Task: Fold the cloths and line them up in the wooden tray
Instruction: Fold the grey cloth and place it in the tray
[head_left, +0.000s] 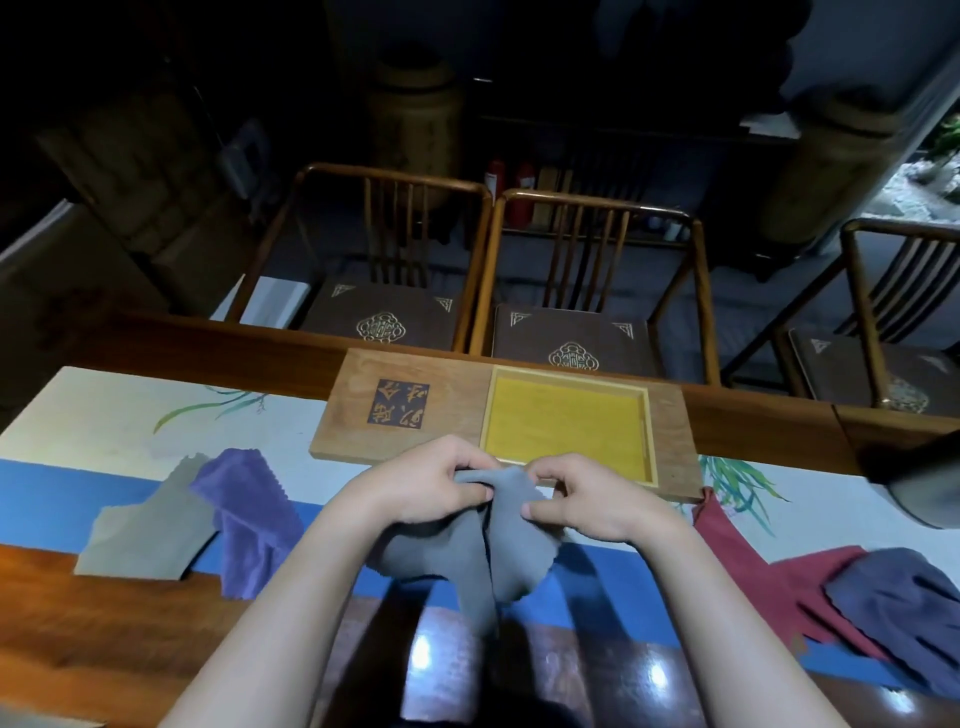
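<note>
Above the near edge of the worktop (130, 623), I have the soft grey cloth (498, 540) lifted in both hands, just short of the wooden tray (405, 410). My left hand (431, 480) has its grip pinched on the cloth's upper left part, and my right hand (587, 493) pinches the upper right part with curled fingers; the rest hangs down in loose folds between my forearms.

By my reading the task is barely begun. The tray's yellow-lined recess (566, 421) holds no cloth that I can see, and this grey one is not yet folded. Four more wait unfolded: a flat taupe cloth (140, 530) and a rumpled purple cloth (249, 514) overlapping at the left, a dark red cloth (737, 561) and a crumpled slate-blue cloth (898, 603) lying on it at the right.

The painted table runner (104, 415) offers open room between the two heaps, right under my hands, for laying the cloth flat. The tray sits along the far edge of the worktop, its near rim just beyond my knuckles, so I would fold short of it. Wooden chairs (587, 291) stand beyond, well clear.
</note>
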